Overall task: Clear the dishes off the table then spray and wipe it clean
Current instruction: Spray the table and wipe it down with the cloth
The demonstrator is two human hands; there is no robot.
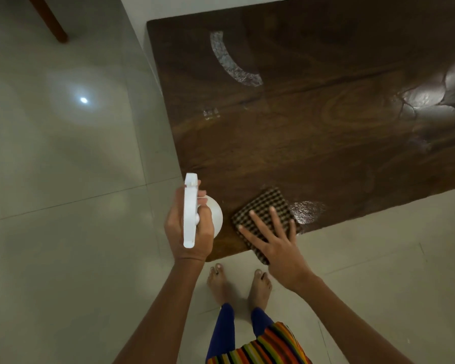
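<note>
Head view: left hand [192, 233] grips white plastic spray bottle [191, 206]; flat right hand [275, 245] presses brown checked cloth [263, 206].
Cloth overhangs dark wooden table [300, 143] edge; a pull toward the body could drag it off.

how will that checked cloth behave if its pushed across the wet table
The checked cloth looks folded and lies flat under the open right hand, so it is probably soft and floppy, not stiff. The table looks glossy with wet patches, so the cloth should slide easily.
</note>
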